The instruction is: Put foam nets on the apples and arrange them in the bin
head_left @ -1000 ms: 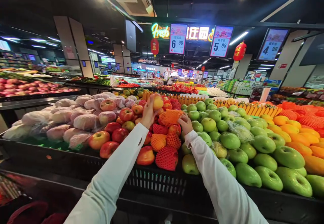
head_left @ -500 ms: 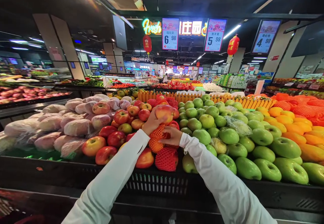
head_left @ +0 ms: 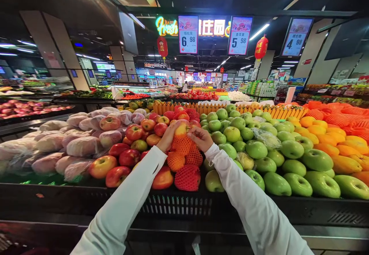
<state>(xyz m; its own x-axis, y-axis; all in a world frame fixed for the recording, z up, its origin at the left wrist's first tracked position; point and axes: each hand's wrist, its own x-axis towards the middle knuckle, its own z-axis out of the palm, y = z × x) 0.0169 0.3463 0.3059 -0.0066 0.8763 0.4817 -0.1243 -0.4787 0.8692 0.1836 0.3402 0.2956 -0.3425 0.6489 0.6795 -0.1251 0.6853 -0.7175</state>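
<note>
My left hand (head_left: 167, 136) is closed round the left side of a red and yellow apple (head_left: 182, 129), held over the front of the apple pile. On its other side, my right hand (head_left: 203, 138) has its fingers bent in a pinch at the upper edge of an orange foam net sleeve (head_left: 181, 144). The sleeve lies directly against the underside of the apple; how far it wraps round the fruit is hard to see. Just below are another orange-netted fruit (head_left: 175, 161) and a red-netted fruit (head_left: 187, 177).
Loose red apples (head_left: 129, 157) and film-wrapped fruit (head_left: 83, 146) lie to the left. Green apples (head_left: 257, 150) fill the right, with orange fruit (head_left: 331, 141) beyond. A black slotted crate edge (head_left: 177, 205) runs along the front. Price screens (head_left: 188, 35) hang overhead.
My right hand has risen from the lower netting to beside the apple, and the orange sleeve now reaches up to the fruit. My left hand keeps its hold. The view has shifted slightly.
</note>
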